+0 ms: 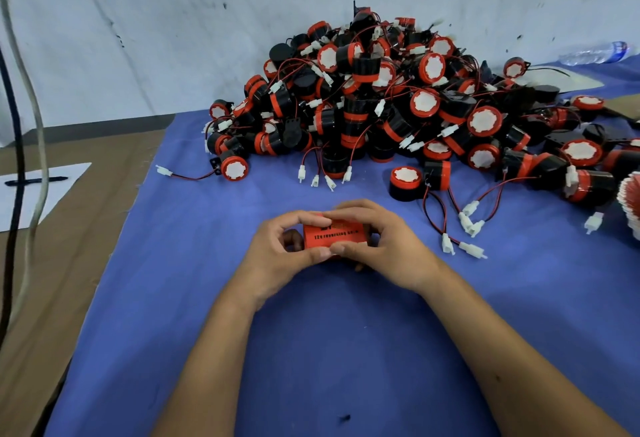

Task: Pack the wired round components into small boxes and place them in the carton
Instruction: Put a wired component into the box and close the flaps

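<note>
box: a small red box [335,235] with black print sat at the middle of the view, low over the blue-covered counter [346,350], its long axis running 9 to 3 o'clock.
left grip: the left hand [277,256] closed round the 9 o'clock end of the box, thumb along the near edge, fingers curled over the top.
right grip: the right hand [384,249] held the 3 o'clock end, fingertips on the top edge and thumb on the near face; neither hand was nearer, since both already had it.
contents: whether a component was inside could not be told; the ends were hidden by the fingers.
pile: the heap of wired round components [398,100] lay at 12 to 2 o'clock, well apart from the box, with loose leads and white plugs [467,225] trailing near the right hand.
carton: not in view, so the way to it could not be judged.
open room: bare blue cloth lay toward 6 o'clock between the forearms; the cloth's edge and a brown surface [69,228] lay at 9 o'clock.
</note>
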`<state>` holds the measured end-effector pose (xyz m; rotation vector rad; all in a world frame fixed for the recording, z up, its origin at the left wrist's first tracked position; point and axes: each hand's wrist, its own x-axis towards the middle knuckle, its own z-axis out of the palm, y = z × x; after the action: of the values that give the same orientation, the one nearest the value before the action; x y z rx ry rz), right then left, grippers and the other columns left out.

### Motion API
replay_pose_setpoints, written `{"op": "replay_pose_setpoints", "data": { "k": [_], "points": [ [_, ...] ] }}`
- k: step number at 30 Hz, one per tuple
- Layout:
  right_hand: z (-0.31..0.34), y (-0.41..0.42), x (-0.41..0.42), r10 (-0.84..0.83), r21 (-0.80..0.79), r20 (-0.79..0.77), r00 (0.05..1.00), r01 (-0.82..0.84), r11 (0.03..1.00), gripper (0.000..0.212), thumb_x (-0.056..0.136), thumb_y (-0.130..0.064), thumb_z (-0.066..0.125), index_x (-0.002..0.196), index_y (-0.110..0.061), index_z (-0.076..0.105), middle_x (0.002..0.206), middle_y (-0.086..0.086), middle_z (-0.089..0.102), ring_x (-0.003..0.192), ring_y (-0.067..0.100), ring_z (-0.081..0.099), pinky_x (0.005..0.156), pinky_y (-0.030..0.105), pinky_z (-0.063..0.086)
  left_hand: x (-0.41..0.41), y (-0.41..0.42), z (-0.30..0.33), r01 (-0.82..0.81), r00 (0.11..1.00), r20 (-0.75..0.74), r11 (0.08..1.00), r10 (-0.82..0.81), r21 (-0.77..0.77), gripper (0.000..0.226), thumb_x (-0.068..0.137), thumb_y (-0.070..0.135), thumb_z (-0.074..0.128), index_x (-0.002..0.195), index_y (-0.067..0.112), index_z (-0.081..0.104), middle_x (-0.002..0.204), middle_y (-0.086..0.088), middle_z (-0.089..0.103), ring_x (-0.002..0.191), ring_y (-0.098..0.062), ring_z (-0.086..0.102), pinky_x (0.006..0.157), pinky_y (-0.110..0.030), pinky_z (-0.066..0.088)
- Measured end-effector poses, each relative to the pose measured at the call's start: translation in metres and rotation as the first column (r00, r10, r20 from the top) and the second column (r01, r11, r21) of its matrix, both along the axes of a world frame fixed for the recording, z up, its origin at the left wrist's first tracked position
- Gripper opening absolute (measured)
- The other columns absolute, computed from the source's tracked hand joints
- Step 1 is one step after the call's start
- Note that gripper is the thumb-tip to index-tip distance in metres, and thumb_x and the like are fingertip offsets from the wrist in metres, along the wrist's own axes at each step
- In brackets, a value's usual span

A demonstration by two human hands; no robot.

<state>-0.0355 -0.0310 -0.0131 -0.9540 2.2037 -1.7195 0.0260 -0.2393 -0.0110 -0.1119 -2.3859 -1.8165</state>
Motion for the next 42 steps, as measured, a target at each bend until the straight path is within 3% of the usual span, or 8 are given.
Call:
{"op": "replay_pose_setpoints", "data": {
  "k": [6, 10, 15, 22, 26, 32, 37, 42],
  "points": [
    [-0.002, -0.002, -0.001, -0.084, 0.123, -0.268, 0.96, 0.12, 0.985, 0.042, 0.086, -0.02, 0.083, 0.127, -0.022, 0.073, 0.114, -0.006, 0.061, 0.098, 0.009, 0.063, 0.078, 0.018, 0.052, -0.002, -0.001, 0.001, 0.005, 1.0, -0.022, 0.999, -0.006, -0.047, 0.027, 0.078, 0.022, 0.083, 0.103, 0.031, 0.077, 0.121, 0.009, 0.075, 0.094, -0.054, 0.059, 0.091, -0.064, 0.054],
    [-0.001, -0.001, 0.0, -0.063, 0.17, -0.388, 0.919, 0.139, 0.975, 0.045, 0.088, -0.027, 0.081, 0.132, -0.023, 0.07, 0.116, -0.004, 0.063, 0.103, 0.009, 0.063, 0.089, 0.024, 0.052, -0.001, -0.004, 0.0, 0.03, 1.0, 0.009, 0.997, -0.029, -0.07, 0.039, 0.075, 0.019, 0.085, 0.109, 0.032, 0.071, 0.114, -0.003, 0.072, 0.097, -0.054, 0.06, 0.09, -0.065, 0.054],
    [-0.001, 0.001, 0.001, -0.051, 0.208, -0.444, 0.895, 0.158, 0.965, 0.048, 0.09, -0.029, 0.08, 0.136, -0.024, 0.067, 0.143, 0.002, 0.059, 0.13, 0.012, 0.057, 0.107, 0.032, 0.048, 0.001, -0.003, 0.003, -0.006, 1.0, 0.001, 0.993, 0.007, -0.118, 0.07, 0.069, 0.014, 0.085, 0.129, 0.041, 0.059, 0.123, 0.007, 0.069, 0.096, -0.046, 0.063, 0.087, -0.059, 0.058],
    [0.001, -0.002, 0.004, -0.079, 0.192, -0.489, 0.869, 0.195, 0.962, 0.042, 0.098, -0.042, 0.064, 0.136, -0.024, 0.066, 0.14, -0.003, 0.063, 0.127, 0.008, 0.059, 0.104, 0.032, 0.05, -0.003, -0.005, -0.001, -0.046, 0.999, -0.014, 0.983, 0.044, -0.177, 0.071, 0.073, -0.001, 0.087, 0.129, 0.033, 0.061, 0.122, 0.011, 0.068, 0.098, -0.039, 0.066, 0.088, -0.053, 0.06],
    [0.001, -0.005, 0.005, -0.134, 0.051, -0.43, 0.893, 0.172, 0.984, 0.032, 0.101, -0.035, 0.065, 0.129, -0.021, 0.071, 0.126, -0.01, 0.069, 0.118, 0.008, 0.064, 0.095, 0.032, 0.054, -0.004, -0.004, -0.001, -0.059, 0.998, -0.032, 0.976, 0.053, -0.208, 0.071, 0.073, -0.003, 0.088, 0.13, 0.031, 0.061, 0.121, 0.008, 0.069, 0.103, -0.033, 0.068, 0.09, -0.048, 0.06],
    [-0.003, -0.01, 0.008, -0.245, 0.11, -0.328, 0.912, 0.295, 0.949, 0.035, 0.087, -0.025, 0.082, 0.12, -0.036, 0.075, 0.123, -0.016, 0.064, 0.115, 0.016, 0.049, 0.097, 0.02, 0.041, -0.006, 0.001, -0.001, -0.059, 0.997, -0.056, 0.977, 0.049, -0.203, 0.064, 0.075, 0.004, 0.089, 0.129, 0.028, 0.063, 0.119, 0.012, 0.067, 0.092, -0.03, 0.068, 0.087, -0.047, 0.061],
    [0.0, -0.012, 0.009, -0.295, -0.022, -0.178, 0.939, 0.296, 0.955, 0.025, 0.09, -0.031, 0.078, 0.113, -0.041, 0.077, 0.113, -0.021, 0.07, 0.114, 0.012, 0.053, 0.097, 0.035, 0.05, -0.007, 0.001, 0.0, -0.044, 0.998, -0.043, 0.98, 0.036, -0.195, 0.068, 0.073, -0.002, 0.086, 0.128, 0.03, 0.063, 0.116, 0.006, 0.07, 0.098, -0.037, 0.068, 0.087, -0.052, 0.06],
    [-0.004, -0.01, 0.006, -0.265, 0.014, -0.123, 0.956, 0.269, 0.963, 0.029, 0.086, -0.031, 0.082, 0.113, -0.042, 0.077, 0.119, -0.024, 0.065, 0.121, 0.011, 0.048, 0.099, 0.042, 0.052, -0.005, 0.002, -0.001, -0.046, 0.999, -0.03, 0.982, 0.042, -0.181, 0.072, 0.073, -0.006, 0.086, 0.133, 0.026, 0.062, 0.122, 0.009, 0.069, 0.1, -0.037, 0.068, 0.088, -0.051, 0.06]
  ]
}}
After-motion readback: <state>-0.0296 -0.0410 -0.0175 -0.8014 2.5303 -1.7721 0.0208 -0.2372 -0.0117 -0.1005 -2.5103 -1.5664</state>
